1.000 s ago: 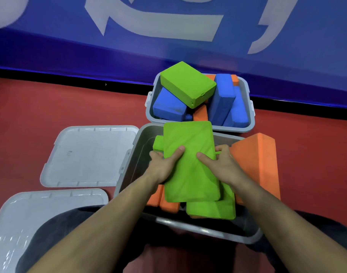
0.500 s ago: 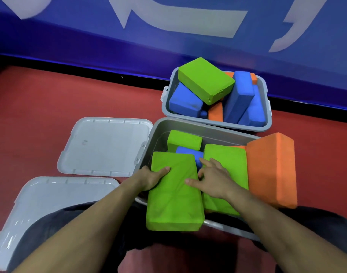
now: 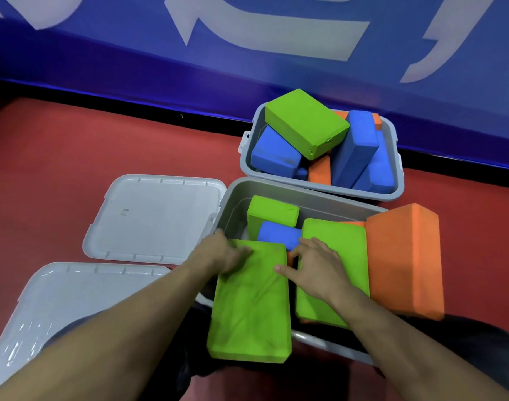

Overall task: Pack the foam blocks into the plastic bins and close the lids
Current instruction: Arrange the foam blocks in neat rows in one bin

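Note:
My left hand (image 3: pixel 222 254) and my right hand (image 3: pixel 315 267) both grip the far end of a flat green foam block (image 3: pixel 249 311). This block lies tilted, with its near end sticking out over the front rim of the near grey bin (image 3: pixel 279 190). My left thumb rests on the block's far left corner and my right thumb on its right edge. Inside that bin are another flat green block (image 3: pixel 338 250), an upright green block (image 3: pixel 272 211) and a blue block (image 3: pixel 277 234). A large orange block (image 3: pixel 403 261) leans over the bin's right side.
The far grey bin (image 3: pixel 246 153) holds a green block (image 3: pixel 305 123), blue blocks (image 3: pixel 355 146) and an orange one, piled above its rim. Two grey lids (image 3: pixel 155 215) (image 3: pixel 74 299) lie on the red floor to the left. A blue wall runs behind.
The green block has come down and toward me, from above the bin's middle to its left front side. A green and a blue block beneath now show.

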`<state>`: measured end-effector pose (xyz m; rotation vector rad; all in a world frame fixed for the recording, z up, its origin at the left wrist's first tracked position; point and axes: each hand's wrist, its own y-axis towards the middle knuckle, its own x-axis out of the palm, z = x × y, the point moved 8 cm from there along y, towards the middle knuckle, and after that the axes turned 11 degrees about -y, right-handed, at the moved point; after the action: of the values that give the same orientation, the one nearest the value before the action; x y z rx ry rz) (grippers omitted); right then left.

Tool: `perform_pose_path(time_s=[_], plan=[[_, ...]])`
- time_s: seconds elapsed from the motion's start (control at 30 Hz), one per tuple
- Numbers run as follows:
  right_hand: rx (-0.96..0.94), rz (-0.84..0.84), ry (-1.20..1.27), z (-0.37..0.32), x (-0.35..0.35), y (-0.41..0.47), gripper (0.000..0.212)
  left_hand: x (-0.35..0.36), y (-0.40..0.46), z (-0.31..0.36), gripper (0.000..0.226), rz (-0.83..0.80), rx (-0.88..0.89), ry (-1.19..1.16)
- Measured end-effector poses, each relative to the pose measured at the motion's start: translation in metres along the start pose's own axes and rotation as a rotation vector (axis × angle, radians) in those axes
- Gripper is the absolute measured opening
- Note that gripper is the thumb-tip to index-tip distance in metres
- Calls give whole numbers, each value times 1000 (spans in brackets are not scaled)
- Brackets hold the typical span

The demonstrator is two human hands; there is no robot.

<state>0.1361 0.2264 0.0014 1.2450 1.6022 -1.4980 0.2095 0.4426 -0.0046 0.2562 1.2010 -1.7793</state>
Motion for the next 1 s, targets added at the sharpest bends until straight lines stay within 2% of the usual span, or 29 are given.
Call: perform_pose_path(time_s=[0.03,0.13,0.23,0.43,0.53,0.63,0.77,0.9,1.0], plan=[[16,56,28,4,-7,6,60,-9,6,11,96,14,39,-50],[46,148,88,17,-25,24,63,-22,26,42,61,36,123,-132],[28,124,57,25,-37,50,65,-12,49,61,61,14,208,-98],[-11,-7,-190,49,-28,98,70,8,102,71,69,-61,269,35],[25,-105,-215,69,-10,107,83,19,124,67,66,-112,213,4],[41,-174,-144,80,-2,111,80,39,132,58,53,-170,155,-35],[32,-172,-143,76,-4,115,72,57,134,56,46,-209,125,16],[37,-169,-176,74,11,107,77,61,127,57,44,-246,123,49],[58,-117,-181,78,12,104,67,61,124,52,45,-268,129,57]])
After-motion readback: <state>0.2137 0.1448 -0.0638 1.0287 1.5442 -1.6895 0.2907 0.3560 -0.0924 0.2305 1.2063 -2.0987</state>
